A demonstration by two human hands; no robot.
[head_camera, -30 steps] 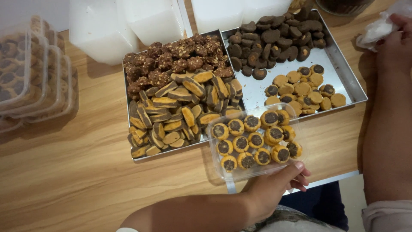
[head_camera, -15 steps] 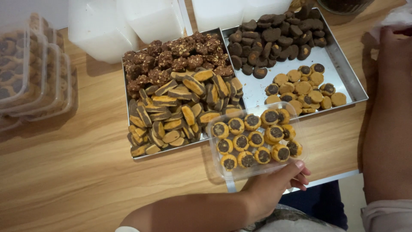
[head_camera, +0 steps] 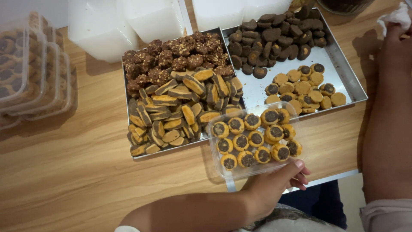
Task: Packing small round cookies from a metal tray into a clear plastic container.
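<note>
Holding the clear cookie box (head_camera: 254,139) by its near rim, my left hand (head_camera: 274,185) clamps thin, flexible plastic; light, likely slippery; right hand (head_camera: 397,43) beyond it, grip unreadable.

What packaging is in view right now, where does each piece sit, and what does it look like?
Clear plastic tub: near table edge, rectangular, full of round chocolate-centred cookies, held by the left hand.
Filled clear tubs: stacked at far left, lidded.
Empty translucent containers: far edge, whitish, rectangular.
No labels, signs or screens show.
</note>
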